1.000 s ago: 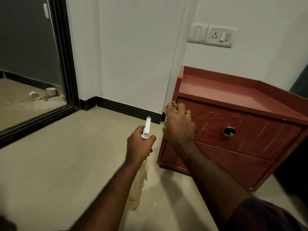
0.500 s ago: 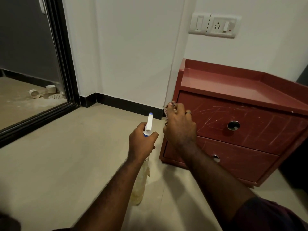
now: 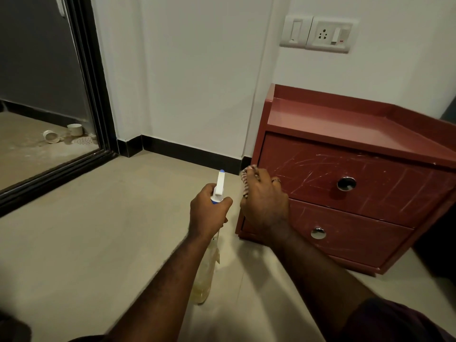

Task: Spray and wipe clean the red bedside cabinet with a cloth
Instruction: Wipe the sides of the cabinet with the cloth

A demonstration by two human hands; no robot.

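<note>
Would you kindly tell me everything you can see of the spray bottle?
The spray bottle has a white trigger head with a blue tip and blue collar, and a clear plastic-looking body holding pale yellowish liquid. The left hand grips its neck; it is upright, nozzle pointing away, left of the red cabinet.

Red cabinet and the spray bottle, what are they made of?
The red two-drawer bedside cabinet looks like painted or laminated board: smooth, slightly glossy, with pale scratches across the drawer front. The clear spray bottle with a white and blue nozzle looks like plastic: see-through body, yellowish liquid inside.
</note>
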